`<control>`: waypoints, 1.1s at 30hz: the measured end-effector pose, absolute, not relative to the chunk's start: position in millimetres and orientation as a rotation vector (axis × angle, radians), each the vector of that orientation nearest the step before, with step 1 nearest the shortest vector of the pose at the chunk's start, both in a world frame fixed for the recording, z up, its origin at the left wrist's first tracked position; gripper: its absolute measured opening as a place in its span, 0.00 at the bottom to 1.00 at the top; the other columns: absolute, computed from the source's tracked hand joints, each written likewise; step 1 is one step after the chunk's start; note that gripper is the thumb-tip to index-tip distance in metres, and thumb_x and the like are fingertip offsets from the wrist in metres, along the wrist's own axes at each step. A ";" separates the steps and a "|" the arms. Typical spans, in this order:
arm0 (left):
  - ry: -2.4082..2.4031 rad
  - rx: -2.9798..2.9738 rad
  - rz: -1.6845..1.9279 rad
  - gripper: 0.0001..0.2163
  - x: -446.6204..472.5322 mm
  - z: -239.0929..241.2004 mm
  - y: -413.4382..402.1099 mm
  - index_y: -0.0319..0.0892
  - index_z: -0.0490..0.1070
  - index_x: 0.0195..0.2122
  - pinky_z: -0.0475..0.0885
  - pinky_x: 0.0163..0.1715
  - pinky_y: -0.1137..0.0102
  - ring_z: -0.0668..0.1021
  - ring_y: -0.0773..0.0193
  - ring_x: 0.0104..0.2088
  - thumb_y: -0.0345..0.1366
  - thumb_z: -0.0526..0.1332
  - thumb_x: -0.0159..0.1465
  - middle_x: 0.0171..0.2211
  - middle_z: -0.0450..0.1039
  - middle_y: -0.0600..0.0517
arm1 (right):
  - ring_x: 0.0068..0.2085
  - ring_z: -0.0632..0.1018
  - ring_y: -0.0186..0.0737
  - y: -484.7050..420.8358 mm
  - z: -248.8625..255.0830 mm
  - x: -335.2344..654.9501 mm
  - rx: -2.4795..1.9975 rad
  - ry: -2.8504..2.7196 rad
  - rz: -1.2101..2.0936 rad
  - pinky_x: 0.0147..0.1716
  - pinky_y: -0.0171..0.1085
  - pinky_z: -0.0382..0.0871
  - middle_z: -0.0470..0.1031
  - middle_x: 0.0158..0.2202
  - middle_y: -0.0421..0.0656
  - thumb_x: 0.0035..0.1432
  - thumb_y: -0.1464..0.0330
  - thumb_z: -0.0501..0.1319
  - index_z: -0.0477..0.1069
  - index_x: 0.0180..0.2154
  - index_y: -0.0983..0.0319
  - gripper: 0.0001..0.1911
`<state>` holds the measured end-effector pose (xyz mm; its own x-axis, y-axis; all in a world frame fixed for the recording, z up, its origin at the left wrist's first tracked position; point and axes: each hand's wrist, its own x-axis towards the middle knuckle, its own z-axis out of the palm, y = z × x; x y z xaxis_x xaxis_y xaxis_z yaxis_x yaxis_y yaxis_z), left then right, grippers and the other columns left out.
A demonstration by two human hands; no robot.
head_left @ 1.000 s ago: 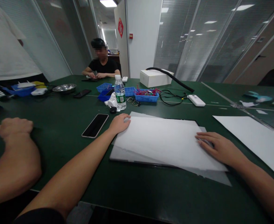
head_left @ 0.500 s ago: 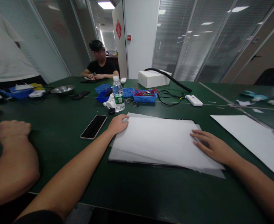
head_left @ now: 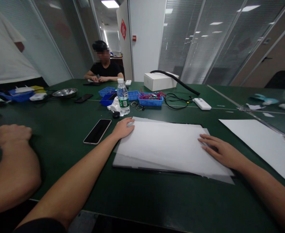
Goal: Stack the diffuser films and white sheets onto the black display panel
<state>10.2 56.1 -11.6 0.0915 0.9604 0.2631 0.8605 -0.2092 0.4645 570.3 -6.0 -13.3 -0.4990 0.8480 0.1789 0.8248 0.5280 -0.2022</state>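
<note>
A white sheet of paper (head_left: pixel 164 142) lies in front of me, over other sheets that stick out askew beneath it. Under these shows the dark edge of a flat panel or board (head_left: pixel 142 168). My left hand (head_left: pixel 123 128) rests on the sheet's far left corner, fingers stretched out. On the right edge, my right hand (head_left: pixel 216 147) touches the paper with its fingers spread. Left of my left hand lies a phone (head_left: pixel 98 131), its screen dark. Neither hand holds anything that I can see.
Behind the paper stand a water bottle (head_left: pixel 123 98), blue trays (head_left: pixel 150 102) and a white box (head_left: pixel 159 82). Another large white sheet (head_left: pixel 261 139) lies at right. A co-worker's fisted arm (head_left: pixel 16 158) leans on the table at left. Another person (head_left: pixel 105 69) sits across.
Almost nothing differs. My right hand's fingers have shifted very slightly at the sheet's edge; the left hand and the paper stay in place.
</note>
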 end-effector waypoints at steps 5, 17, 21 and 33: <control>1.829 2.199 0.736 0.24 10.2 -10.7 55.8 0.45 0.80 0.63 0.66 0.73 0.58 0.77 0.49 0.69 0.42 0.64 0.67 0.71 0.72 0.47 | 0.70 0.72 0.55 -5.8 -11.3 571.1 -1.387 -2.513 0.152 0.71 0.61 0.69 0.65 0.72 0.44 0.78 0.45 0.51 0.76 0.68 0.53 0.31; 1.812 2.222 0.680 0.27 9.4 -12.5 56.9 0.46 0.78 0.67 0.64 0.74 0.53 0.74 0.45 0.71 0.46 0.65 0.67 0.72 0.70 0.46 | 0.70 0.71 0.56 -6.7 -11.0 571.1 -1.436 -2.486 0.209 0.72 0.62 0.66 0.64 0.73 0.42 0.76 0.42 0.50 0.76 0.68 0.52 0.34; 1.799 2.197 0.704 0.28 8.4 -14.2 57.7 0.46 0.77 0.67 0.62 0.75 0.51 0.72 0.43 0.72 0.46 0.66 0.66 0.73 0.70 0.45 | 0.71 0.70 0.56 -7.3 -9.4 571.6 -1.401 -2.495 0.233 0.73 0.62 0.63 0.64 0.73 0.42 0.76 0.42 0.51 0.76 0.67 0.52 0.33; 1.679 2.081 1.038 0.27 6.3 -12.9 56.4 0.43 0.77 0.65 0.69 0.71 0.58 0.79 0.49 0.66 0.38 0.67 0.63 0.66 0.77 0.45 | 0.71 0.70 0.56 -8.1 -10.0 571.0 -1.368 -2.494 0.242 0.73 0.64 0.63 0.64 0.73 0.42 0.76 0.43 0.53 0.77 0.67 0.51 0.32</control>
<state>6.3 56.4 -12.9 0.0703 0.9313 0.3573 0.7360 -0.2902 0.6116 571.0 -8.1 -10.0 -0.5093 0.8442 0.1671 0.7963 0.5359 -0.2806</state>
